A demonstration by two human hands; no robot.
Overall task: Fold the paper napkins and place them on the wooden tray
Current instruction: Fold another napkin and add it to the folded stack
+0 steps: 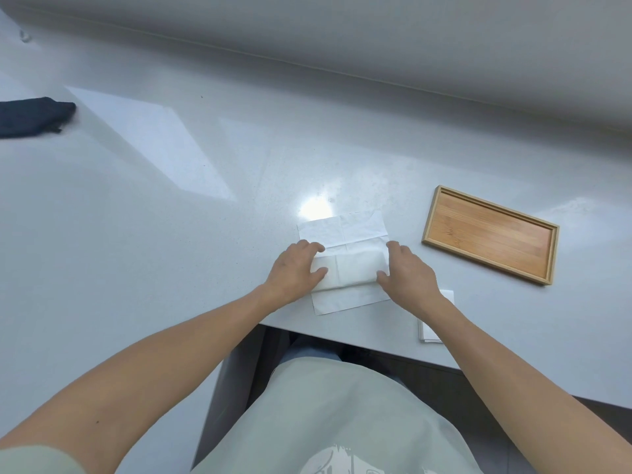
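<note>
Looking down from the head camera, I see a white paper napkin [345, 265] lying on the pale grey table [171, 217], close to the near edge. Its nearer part is rolled or folded over into a soft band across the middle, with flat sheet showing both beyond the band and nearer than it. Crease lines divide the far flat part into panels.

My left hand [294, 268] sits at the band's left end, thumb [319, 271] on top of the fold and fingers curled over its far side, pinching the paper. My right hand [407, 268] mirrors it at the right end, thumb [382, 276] under or against the fold's near edge, fingers over the top, likewise gripping the napkin. Both forearms are bare.

To the right of the napkin, well apart from it, the wooden tray [487, 234] lies flat and at an angle; nothing is in it. A small stack of napkins [431, 333] lies near the table's edge, partly hidden beneath my right forearm; I cannot tell how many sheets.

At far left a dark cloth item [34, 116] rests on the table, cut off by the frame.
</note>
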